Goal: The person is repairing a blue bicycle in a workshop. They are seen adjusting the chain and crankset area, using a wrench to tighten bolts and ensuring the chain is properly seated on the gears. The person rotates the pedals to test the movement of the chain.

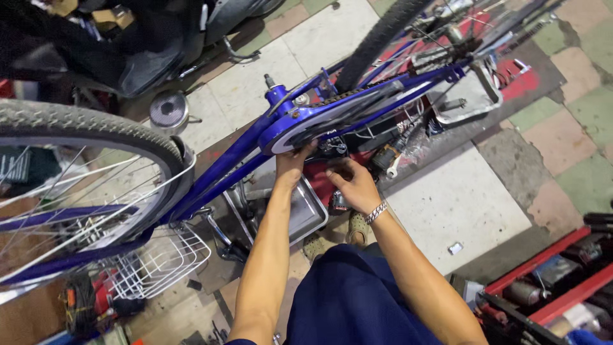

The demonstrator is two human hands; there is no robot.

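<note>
- Here, a blue bicycle frame [242, 150] stands upside down over a tiled floor [460, 204], its front wheel [83, 128] at the left and its rear tyre [377, 38] running up toward the top edge.
- The left hand [292, 163] reaches up to the white-rimmed chain guard [332, 118] at the crank; its fingers [306, 151] curl against the guard's lower edge. Whether they pinch anything there cannot be told.
- The right hand [352, 184], with a metal watch band [376, 212] at the wrist, is just beside the left, below the guard. Its fingers are bent around something small and dark at the crank area; what it is stays hidden.
- A shallow metal tray [306, 214] lies on the floor under both forearms, near the person's shoes.
- A white wire basket [159, 262] hangs at the handlebar end, lower left.
- A red tool chest [549, 281] with open drawers sits at the lower right corner, well apart from the hands.
- A second metal tray [472, 96] lies on a red mat near the rear wheel, upper right.
- A round speaker-like metal object [169, 110] rests on the floor beside the front tyre.
</note>
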